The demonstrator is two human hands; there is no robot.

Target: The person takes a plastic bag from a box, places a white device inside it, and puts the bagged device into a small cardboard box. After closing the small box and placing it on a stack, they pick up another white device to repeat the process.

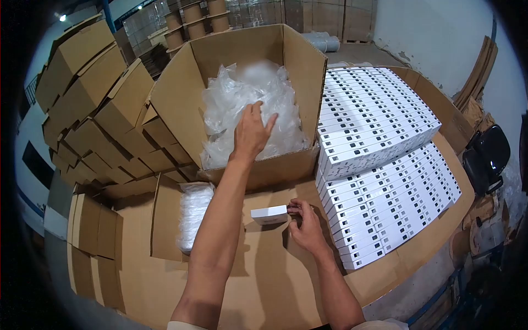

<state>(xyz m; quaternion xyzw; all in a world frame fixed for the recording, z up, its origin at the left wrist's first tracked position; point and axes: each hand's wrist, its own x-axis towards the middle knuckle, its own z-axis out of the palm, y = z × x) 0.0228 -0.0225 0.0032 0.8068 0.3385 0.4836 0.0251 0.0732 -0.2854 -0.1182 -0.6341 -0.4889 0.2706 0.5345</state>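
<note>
My left hand (253,132) reaches over the front wall of a large cardboard box (258,168), fingers apart and holding nothing, right over a heap of clear plastic bags (220,104). On the cardboard-covered table, a small white carton (269,215) lies in front of the large box. My right hand (306,225) is at the carton's right end, fingers curled around that end and the thumb low beside it. To the left of my left forearm, a smaller open box (165,220) holds a row of items wrapped in clear plastic (196,214).
Tall stacks of white cartons with dark square marks (379,115) stand at the right of the table (264,275). Many brown cardboard boxes (104,126) are piled on the left. A black chair (487,157) is at the far right, and large spools (195,19) stand behind.
</note>
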